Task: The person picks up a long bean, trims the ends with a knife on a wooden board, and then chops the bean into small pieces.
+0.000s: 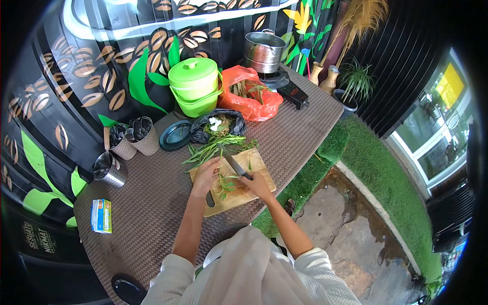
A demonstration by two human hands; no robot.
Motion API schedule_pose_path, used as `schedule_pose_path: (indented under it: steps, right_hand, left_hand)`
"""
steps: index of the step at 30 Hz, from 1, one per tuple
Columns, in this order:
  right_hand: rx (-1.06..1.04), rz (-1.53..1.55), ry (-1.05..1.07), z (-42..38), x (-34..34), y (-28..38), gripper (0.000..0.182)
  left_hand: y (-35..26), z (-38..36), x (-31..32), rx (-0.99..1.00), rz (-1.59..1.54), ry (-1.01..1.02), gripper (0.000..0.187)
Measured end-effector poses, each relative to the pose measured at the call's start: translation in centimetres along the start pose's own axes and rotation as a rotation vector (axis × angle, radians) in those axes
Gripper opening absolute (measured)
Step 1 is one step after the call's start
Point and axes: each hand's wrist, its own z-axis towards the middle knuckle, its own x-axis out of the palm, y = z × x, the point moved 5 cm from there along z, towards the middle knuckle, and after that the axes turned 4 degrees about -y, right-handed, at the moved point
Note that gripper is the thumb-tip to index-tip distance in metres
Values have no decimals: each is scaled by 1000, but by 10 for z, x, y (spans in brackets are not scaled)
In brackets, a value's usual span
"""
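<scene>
My right hand (pixel 258 185) is closed round the black handle of a kitchen knife (pixel 235 165), its blade angled up and left over the wooden cutting board (pixel 223 206). On the board's left side, my left hand (pixel 206 177) has its fingers closed on leafy green stems (pixel 221 161), close to the blade. Cut leafy pieces (pixel 226 186) lie on the board between my hands. A bunch of long leafy greens (pixel 213 150) spreads along the board's far edge. Part of a dark slot (pixel 210 199) shows near the board's left edge, below my left wrist.
Behind the greens sit a black plastic bag (pixel 235 123) with scraps, a dark plate (pixel 175 135), a red bag (pixel 262 111) and a green lidded container (pixel 193 79). A steel pot (pixel 264 53) stands on a stove (pixel 295 94). Cutlery holders (pixel 144 137) and a tissue pack (pixel 101 216) are left.
</scene>
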Motion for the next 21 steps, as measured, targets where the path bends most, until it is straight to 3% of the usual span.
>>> schedule_pose_path:
  steps: [1,4,8,10,13,16,19,21]
  right_hand:
    - [-224,-269,-108,0,0,6,32]
    - [-206,-264,-228,-2,7,4,28]
    - [-218,-87,-179,-7,26,11,25]
    - [-325,-211,-154,-11,37,14,20]
    - [-251,-359,-79,-6,54,3,13]
    - [-356,-427,-180,-4,56,1,18]
    - [-180,-404,-95,3,49,-9,21]
    - [-268,-317,-178,4,37,-2,21]
  left_hand:
    - [-4,-4,1,-18,20,3,28]
    - [-7,-6,-1,-39,32,37,26]
    - [-6,-3,-5,-78,-30,178,21]
    - [-10,-9,-7,-98,-20,190,22]
    - [-11,-12,-6,-120,-32,208,24]
    - [-9,-13,-5,-119,-45,220,26]
    - [-6,-13,-2,-122,9,220,25]
    - [-6,-14,-1,-125,49,212,24]
